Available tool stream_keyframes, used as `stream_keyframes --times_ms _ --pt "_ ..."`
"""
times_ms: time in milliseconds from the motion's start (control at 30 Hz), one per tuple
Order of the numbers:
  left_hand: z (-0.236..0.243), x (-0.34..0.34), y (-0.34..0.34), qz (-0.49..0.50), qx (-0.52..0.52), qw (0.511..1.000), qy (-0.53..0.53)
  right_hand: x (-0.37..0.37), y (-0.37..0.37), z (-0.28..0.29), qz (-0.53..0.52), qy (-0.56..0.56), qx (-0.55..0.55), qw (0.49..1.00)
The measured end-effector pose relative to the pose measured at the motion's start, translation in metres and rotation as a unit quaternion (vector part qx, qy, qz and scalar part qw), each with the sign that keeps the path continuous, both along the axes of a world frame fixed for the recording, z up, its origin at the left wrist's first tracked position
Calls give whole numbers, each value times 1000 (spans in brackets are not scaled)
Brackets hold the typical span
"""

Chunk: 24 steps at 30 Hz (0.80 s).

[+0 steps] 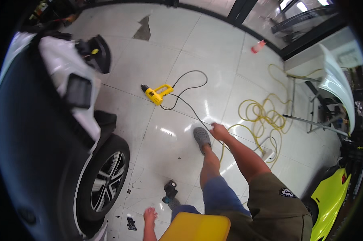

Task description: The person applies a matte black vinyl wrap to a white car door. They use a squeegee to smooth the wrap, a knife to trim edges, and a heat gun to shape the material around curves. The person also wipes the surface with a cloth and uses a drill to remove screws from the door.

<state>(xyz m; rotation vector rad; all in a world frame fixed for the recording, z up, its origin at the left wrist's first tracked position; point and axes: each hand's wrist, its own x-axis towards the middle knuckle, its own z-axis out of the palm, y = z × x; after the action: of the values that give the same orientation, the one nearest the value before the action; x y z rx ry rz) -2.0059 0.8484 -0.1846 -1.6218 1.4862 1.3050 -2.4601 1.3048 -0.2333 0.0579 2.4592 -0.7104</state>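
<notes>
My left hand (150, 215) hangs low near the front wheel of a car, slightly smeared, its fingers loosely apart with nothing seen in them. Out to the right, my right hand (219, 131) has curled fingers beside the dark cord (194, 113). Whether it grips the cord is hard to make out. That cord leads to a yellow heat gun (156, 94) lying on the tiled floor ahead. A black and teal cordless power tool (170, 188) rests by my left foot. At the lower edge is a yellow rounded panel (195, 227), its kind unclear.
A car with a wheel (107, 182) and opened front parts fills the left. Coiled yellow cable (264, 114) and a white power strip (268, 155) lie right. A pale panel (336, 86) sits on a metal stand. A red-capped bottle (258, 46) stands far off; a bright green car part (330, 201) is lower right.
</notes>
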Motion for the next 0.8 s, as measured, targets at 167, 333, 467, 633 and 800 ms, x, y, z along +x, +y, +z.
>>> stream_keyframes --times_ms 167,333,467,633,800 --pt "-80 15 69 146 40 972 -180 -199 -80 -161 150 -4 49 987" --pt "-129 -65 114 454 74 863 -207 -301 -178 -258 199 29 -58 978" --pt "-185 -114 105 545 23 814 -200 -327 -209 -335 242 167 -71 953" --pt "-243 -72 111 645 12 758 -100 -333 -259 -374 325 203 -19 923" --pt "-281 -53 136 179 -431 839 -282 -252 -240 -383 355 60 -8 933"
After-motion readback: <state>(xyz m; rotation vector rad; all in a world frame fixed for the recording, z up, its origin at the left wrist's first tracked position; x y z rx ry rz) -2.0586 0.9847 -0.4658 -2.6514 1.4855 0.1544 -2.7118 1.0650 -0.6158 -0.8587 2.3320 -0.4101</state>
